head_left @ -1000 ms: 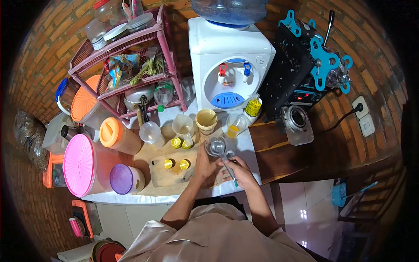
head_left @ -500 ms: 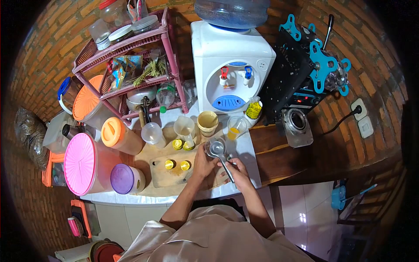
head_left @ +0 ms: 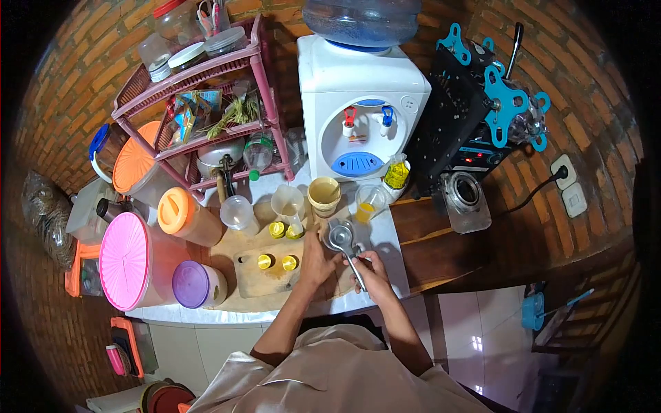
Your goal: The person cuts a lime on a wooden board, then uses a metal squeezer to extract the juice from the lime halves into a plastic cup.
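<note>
My right hand [head_left: 374,275] is closed around the handle of a metal citrus squeezer [head_left: 341,236], whose round head points away from me. Just left of the squeezer is my left hand [head_left: 317,261], fingers stretched forward and thumb close to the handle. Two halves of a yellow citrus fruit [head_left: 290,263] lie on the small cutting board [head_left: 258,281] left of that hand. Behind them, more citrus pieces [head_left: 277,229] sit beside a clear measuring cup [head_left: 287,202]. A clear cup with orange juice [head_left: 365,208] stands beyond the squeezer, right of a beige tub [head_left: 323,195].
A white water dispenser [head_left: 365,103] stands at the back, with a yellow-labelled bottle [head_left: 396,175] near its base. Lidded containers, including a pink-lidded one [head_left: 126,261], crowd the left side. A pink rack [head_left: 265,89] rises behind them. On the right is a black machine [head_left: 458,117].
My left fingers have shifted slightly left, away from the squeezer head, and straightened. The squeezer stays in my right hand, its handle a little more upright. The view has shifted slightly.
</note>
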A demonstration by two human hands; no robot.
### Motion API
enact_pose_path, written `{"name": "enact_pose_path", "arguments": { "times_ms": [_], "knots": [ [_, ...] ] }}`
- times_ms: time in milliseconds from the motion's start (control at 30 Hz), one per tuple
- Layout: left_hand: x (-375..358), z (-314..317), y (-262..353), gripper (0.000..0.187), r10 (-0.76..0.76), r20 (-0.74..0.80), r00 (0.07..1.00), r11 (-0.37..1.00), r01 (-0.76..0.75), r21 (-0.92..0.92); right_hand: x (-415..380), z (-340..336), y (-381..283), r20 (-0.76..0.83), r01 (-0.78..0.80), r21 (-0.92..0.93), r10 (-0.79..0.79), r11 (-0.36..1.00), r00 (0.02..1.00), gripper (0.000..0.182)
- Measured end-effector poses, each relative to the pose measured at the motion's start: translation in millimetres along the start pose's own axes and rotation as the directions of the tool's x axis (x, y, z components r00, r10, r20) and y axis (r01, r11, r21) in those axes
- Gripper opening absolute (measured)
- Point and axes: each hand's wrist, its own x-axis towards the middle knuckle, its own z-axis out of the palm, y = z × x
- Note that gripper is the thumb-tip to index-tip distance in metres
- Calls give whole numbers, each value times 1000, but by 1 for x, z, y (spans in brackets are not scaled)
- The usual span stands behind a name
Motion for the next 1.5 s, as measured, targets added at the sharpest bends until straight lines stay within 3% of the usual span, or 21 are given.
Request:
{"name": "enact_pose_path", "arguments": {
  "times_ms": [67,100,167,200,233,267,333,467,633,900,1100,1167,1200,1267,1300,1367,1400,1433,1500],
  "knots": [
    [-5,-14,25,80,180,-90,980,967,-159,199,-2,2,-2,-24,-17,14,17,1000,1000,20],
    [-8,-21,37,80,182,-85,980,967,-163,195,-4,2,-4,-44,-36,26,37,999,998,19],
    [-16,-35,49,70,351,161,923,854,-385,350,-3,0,-9,4,-107,127,107,986,994,18],
    [-18,-37,46,70,347,161,924,854,-382,352,-3,-1,-10,64,-182,221,172,958,983,20],
    [-20,-38,43,57,376,252,892,852,-440,283,2,-8,-2,175,-261,280,218,924,960,30],
    [-20,-38,42,44,409,338,848,846,-491,206,6,-13,4,176,-261,279,218,924,960,30],
    [-20,-39,50,36,405,409,817,853,-499,152,8,-15,2,391,-402,338,261,851,883,41],
    [-11,-39,50,29,421,559,715,827,-556,88,-2,-7,-21,363,-381,197,293,904,884,52],
    [-1,-38,53,27,476,582,660,738,-659,144,2,-19,-15,531,-484,348,257,803,807,71],
    [11,-34,48,26,509,647,568,620,-763,182,5,-22,-15,507,-534,453,286,713,813,74],
    [12,-32,40,29,596,547,588,616,-772,157,1,-20,-19,475,-542,494,311,680,823,71],
    [18,-28,39,26,611,417,673,687,-712,142,5,-19,-13,474,-537,495,305,683,826,67],
    [22,-27,41,26,609,418,674,689,-710,142,9,-16,-9,443,-500,419,310,758,841,58],
    [36,-25,45,23,525,79,847,845,-530,70,10,-13,0,411,-464,338,315,819,856,48],
    [45,-24,45,23,523,81,849,846,-528,72,4,-6,-8,359,-397,285,287,873,888,39],
    [68,-20,44,21,309,-210,928,950,-311,24,3,1,-3,254,-324,221,267,920,930,30],
    [78,-20,45,21,185,-347,919,978,-206,-24,3,3,-1,258,-325,219,267,920,929,30],
    [86,-24,48,21,184,-350,918,979,-204,-21,2,5,0,236,-290,195,242,937,941,27],
    [97,-32,52,22,-44,-318,947,996,17,-89,3,8,2,216,-254,170,215,952,952,25]
  ]
}}
